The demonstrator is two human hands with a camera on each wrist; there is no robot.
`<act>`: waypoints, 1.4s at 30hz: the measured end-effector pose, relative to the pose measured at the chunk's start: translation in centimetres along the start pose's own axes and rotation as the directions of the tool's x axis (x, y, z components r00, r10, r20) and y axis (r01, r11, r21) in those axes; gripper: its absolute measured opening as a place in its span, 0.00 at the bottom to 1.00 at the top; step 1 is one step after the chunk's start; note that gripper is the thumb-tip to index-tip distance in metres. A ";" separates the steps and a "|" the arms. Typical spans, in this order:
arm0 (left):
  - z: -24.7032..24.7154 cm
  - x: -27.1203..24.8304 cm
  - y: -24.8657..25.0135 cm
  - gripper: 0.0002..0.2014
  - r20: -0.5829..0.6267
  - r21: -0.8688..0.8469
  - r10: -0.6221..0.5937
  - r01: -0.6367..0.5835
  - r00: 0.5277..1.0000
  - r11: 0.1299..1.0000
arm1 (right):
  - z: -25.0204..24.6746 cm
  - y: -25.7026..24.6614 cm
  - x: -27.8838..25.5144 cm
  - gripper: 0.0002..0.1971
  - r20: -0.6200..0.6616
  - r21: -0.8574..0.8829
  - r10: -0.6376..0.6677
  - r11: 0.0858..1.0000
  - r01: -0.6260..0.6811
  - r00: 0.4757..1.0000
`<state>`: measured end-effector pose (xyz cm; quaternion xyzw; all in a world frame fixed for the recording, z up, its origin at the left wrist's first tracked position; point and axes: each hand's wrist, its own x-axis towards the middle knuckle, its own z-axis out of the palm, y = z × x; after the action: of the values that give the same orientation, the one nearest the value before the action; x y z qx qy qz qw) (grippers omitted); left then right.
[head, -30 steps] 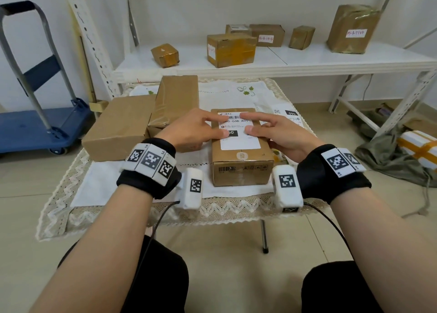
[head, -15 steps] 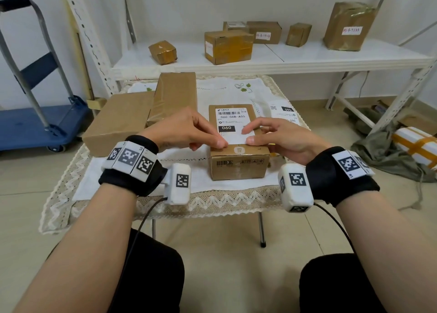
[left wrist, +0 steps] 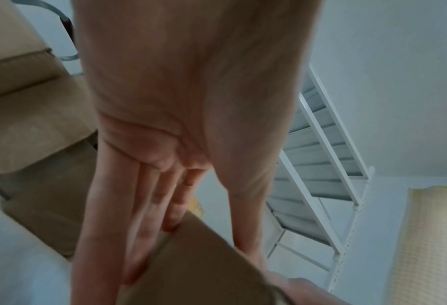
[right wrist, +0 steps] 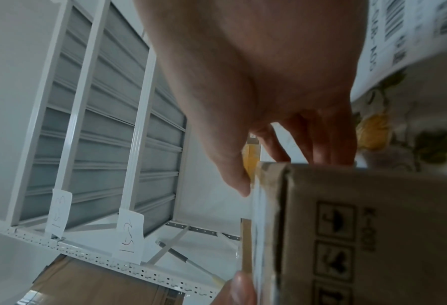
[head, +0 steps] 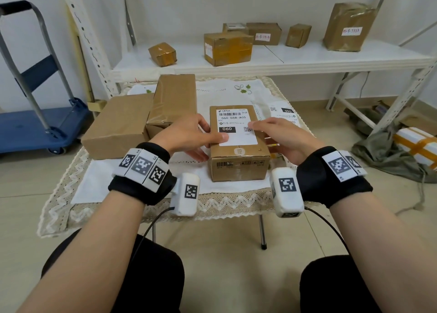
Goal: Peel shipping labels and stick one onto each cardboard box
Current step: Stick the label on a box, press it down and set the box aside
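My fingers have slid off the label to the box sides. My left hand and right hand now clasp it. It's stuck; time to move it.

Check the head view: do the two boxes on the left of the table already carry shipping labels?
No: the flat box and the taped box show bare brown tops, while only the middle box wears a white label.
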<state>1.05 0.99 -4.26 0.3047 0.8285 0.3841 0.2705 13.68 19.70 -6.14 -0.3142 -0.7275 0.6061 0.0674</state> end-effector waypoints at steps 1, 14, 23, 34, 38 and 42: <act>-0.1 -0.1 0.1 0.26 0.000 -0.011 0.010 -0.010 1.000 1.000 | 0.0 -0.1 -0.1 0.21 -0.020 0.017 -0.006 1.000 0.007 1.000; -0.7 0.7 0.7 0.28 -0.271 -0.344 0.122 -0.214 0.955 0.914 | -0.6 -1.2 -1.6 0.22 -0.068 0.382 -0.080 0.919 0.100 0.995; -0.9 0.1 1.3 0.24 -0.074 -0.477 0.101 -0.124 0.992 0.870 | -0.5 -1.3 -2.5 0.23 -0.009 0.350 -0.158 0.924 0.151 0.987; 0.0 -1.2 2.2 0.23 -0.027 -0.387 0.110 -0.112 0.994 0.915 | 1.0 -2.7 -4.6 0.43 -0.040 -0.530 -0.604 0.688 0.496 0.796; 0.1 -2.0 2.5 0.22 -0.004 -0.321 0.151 -0.144 0.989 0.936 | 2.2 -1.8 -4.5 0.42 0.001 -0.730 -0.657 0.515 0.450 0.753; -0.4 -2.6 2.4 0.22 0.026 -0.257 0.183 -0.170 0.983 0.951 | 2.2 -1.6 -4.3 0.43 -0.016 -0.749 -0.679 0.494 0.441 0.734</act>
<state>3.24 0.25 -1.58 0.3497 0.7351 0.5017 0.2924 15.43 15.38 -3.98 -0.1480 -0.9418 0.1674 0.2512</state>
